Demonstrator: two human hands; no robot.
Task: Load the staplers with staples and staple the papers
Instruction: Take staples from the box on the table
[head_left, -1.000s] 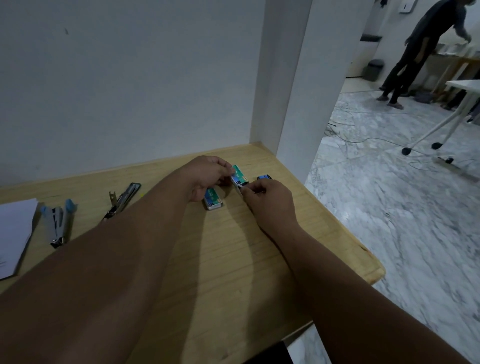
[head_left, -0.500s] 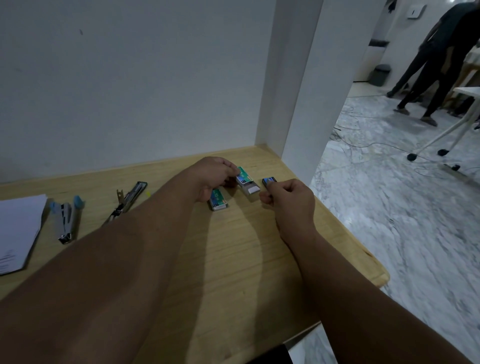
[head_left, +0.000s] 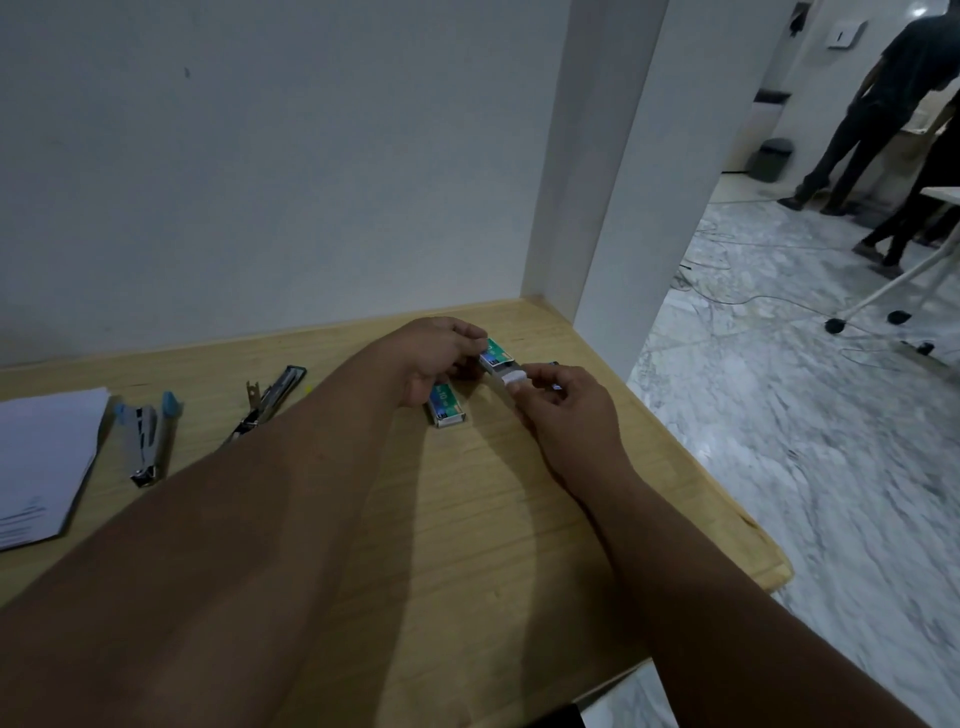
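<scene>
Now back at the box: staple box drawer out, staples not yet drawn.
Left hand (head_left: 441, 358) pinching staple box (head_left: 497, 356) sleeve; right hand (head_left: 558, 400), away a half-second ago, gripping the slid-out tray end. Spare box (head_left: 445, 405) on table (head_left: 467, 493). Staplers (head_left: 145, 441) (head_left: 267, 402) and papers (head_left: 41, 452) untouched, far left; loading pending.

The staple box (head_left: 445, 407) lying flat near the table's far right corner shows "10"; print on the papers (head_left: 41, 457) is too blurred.
</scene>
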